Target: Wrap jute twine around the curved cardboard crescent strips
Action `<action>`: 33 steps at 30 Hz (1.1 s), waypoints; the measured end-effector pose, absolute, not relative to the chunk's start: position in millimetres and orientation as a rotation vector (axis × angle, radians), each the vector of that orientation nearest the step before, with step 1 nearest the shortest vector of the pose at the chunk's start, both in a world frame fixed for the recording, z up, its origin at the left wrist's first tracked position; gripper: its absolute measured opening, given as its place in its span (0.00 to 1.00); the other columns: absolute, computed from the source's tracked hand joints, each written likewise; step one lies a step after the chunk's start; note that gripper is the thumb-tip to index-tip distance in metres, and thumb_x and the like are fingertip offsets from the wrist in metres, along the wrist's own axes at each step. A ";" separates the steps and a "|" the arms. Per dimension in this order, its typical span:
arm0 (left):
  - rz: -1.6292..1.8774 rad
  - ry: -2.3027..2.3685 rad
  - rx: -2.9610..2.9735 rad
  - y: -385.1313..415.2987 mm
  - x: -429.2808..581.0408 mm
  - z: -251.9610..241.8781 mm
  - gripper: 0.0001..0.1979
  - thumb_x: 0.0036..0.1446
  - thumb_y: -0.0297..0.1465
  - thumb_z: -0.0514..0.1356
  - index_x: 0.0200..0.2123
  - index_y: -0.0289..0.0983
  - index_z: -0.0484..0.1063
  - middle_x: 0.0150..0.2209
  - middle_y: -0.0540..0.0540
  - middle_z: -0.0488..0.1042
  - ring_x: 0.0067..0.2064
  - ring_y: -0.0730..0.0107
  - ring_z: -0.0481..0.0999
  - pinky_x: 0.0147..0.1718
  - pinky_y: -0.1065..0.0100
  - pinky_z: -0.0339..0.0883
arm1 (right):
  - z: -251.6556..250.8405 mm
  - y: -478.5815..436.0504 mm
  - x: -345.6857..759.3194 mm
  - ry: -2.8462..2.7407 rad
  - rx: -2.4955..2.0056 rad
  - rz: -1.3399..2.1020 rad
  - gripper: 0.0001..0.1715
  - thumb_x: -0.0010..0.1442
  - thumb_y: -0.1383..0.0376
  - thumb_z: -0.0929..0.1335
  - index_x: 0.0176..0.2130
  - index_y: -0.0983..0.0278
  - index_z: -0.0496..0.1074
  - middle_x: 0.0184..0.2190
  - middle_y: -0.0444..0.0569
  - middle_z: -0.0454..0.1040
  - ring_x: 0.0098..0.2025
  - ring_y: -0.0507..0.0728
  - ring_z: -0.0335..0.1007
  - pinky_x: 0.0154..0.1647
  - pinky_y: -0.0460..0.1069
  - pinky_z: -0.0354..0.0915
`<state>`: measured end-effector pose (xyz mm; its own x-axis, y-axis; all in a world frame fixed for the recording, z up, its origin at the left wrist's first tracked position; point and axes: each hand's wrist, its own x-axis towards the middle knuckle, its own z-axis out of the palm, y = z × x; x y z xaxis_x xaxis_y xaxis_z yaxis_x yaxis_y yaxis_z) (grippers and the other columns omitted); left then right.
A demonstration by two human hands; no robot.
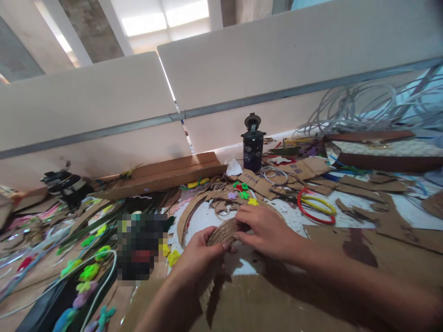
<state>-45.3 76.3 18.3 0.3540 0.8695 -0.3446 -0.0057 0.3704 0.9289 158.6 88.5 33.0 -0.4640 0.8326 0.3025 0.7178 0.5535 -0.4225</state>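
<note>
Both hands are on a curved brown band covered with rows of twine [221,233], just above the work surface. My left hand [202,251] grips its near left part, with thumb on top and fingers curled beneath. My right hand [261,230] pinches the far right end between thumb and bent fingers. A brown tail hangs below my left hand, partly in shadow. Directly beyond the hands lies a ring-like twine piece [216,196]. Small green flowers [244,195] and a yellow flower [253,202] lie on or near it; a curved cardboard strip [188,216] is to its left.
Red-handled scissors [304,214] lie at right among cardboard scraps [372,193]. A dark bottle with raised lid [252,150] stands behind. Coiled clear tubing [360,108] fills the back right. Fuzzy flowers [90,272] and a white cable [109,276] lie left, beside a blurred-out object.
</note>
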 end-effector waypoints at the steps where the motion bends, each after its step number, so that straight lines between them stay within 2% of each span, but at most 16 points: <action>1: 0.719 1.032 1.025 76.4 -45.7 17.0 0.20 0.46 0.33 0.73 0.41 0.31 0.76 0.31 0.43 0.78 0.23 0.75 0.70 0.20 0.75 0.66 | 33.0 89.5 159.1 -2.301 -1.241 0.356 0.07 0.59 0.68 0.74 0.31 0.65 0.72 0.32 0.44 0.71 0.35 0.54 0.65 0.35 0.48 0.52; 4: 0.710 1.003 1.004 76.9 -47.4 14.9 0.21 0.46 0.33 0.73 0.42 0.31 0.76 0.33 0.42 0.78 0.26 0.72 0.73 0.21 0.75 0.67 | 33.4 91.9 160.3 -2.274 -1.200 0.413 0.08 0.58 0.69 0.75 0.31 0.65 0.72 0.32 0.44 0.70 0.35 0.53 0.65 0.34 0.47 0.53; 14: 0.722 1.002 0.958 77.2 -52.2 22.7 0.20 0.46 0.32 0.73 0.42 0.30 0.77 0.30 0.41 0.80 0.23 0.74 0.72 0.20 0.76 0.66 | 35.2 102.2 166.1 -2.237 -1.073 0.526 0.14 0.51 0.70 0.77 0.34 0.64 0.70 0.42 0.48 0.71 0.43 0.56 0.66 0.41 0.48 0.59; 20: 0.649 0.890 0.936 77.0 -54.5 20.6 0.23 0.44 0.32 0.75 0.42 0.29 0.76 0.30 0.41 0.80 0.24 0.73 0.74 0.20 0.76 0.68 | 38.6 99.6 167.6 -2.184 -1.155 0.942 0.12 0.53 0.69 0.74 0.36 0.62 0.70 0.29 0.39 0.70 0.30 0.51 0.62 0.28 0.45 0.53; 25: 0.606 0.862 0.941 73.7 -51.8 22.2 0.24 0.44 0.35 0.75 0.42 0.31 0.75 0.30 0.43 0.79 0.27 0.69 0.76 0.22 0.74 0.67 | 44.9 93.4 166.7 -2.136 -1.200 1.058 0.12 0.50 0.71 0.73 0.35 0.62 0.69 0.27 0.38 0.68 0.30 0.50 0.61 0.26 0.44 0.52; 29: 0.529 0.920 1.153 75.8 -45.9 33.2 0.19 0.47 0.34 0.73 0.40 0.32 0.76 0.34 0.45 0.78 0.34 0.68 0.75 0.34 0.71 0.68 | 48.3 86.6 164.0 -2.176 -1.195 1.066 0.12 0.50 0.71 0.72 0.35 0.62 0.68 0.27 0.37 0.66 0.29 0.50 0.60 0.26 0.45 0.50; 33: 0.496 0.997 1.394 80.4 -37.2 41.4 0.15 0.46 0.28 0.70 0.39 0.34 0.77 0.33 0.50 0.76 0.32 0.71 0.70 0.31 0.72 0.62 | 49.9 85.0 164.9 -2.197 -1.182 1.044 0.13 0.50 0.71 0.73 0.36 0.62 0.69 0.27 0.38 0.67 0.30 0.51 0.60 0.26 0.45 0.51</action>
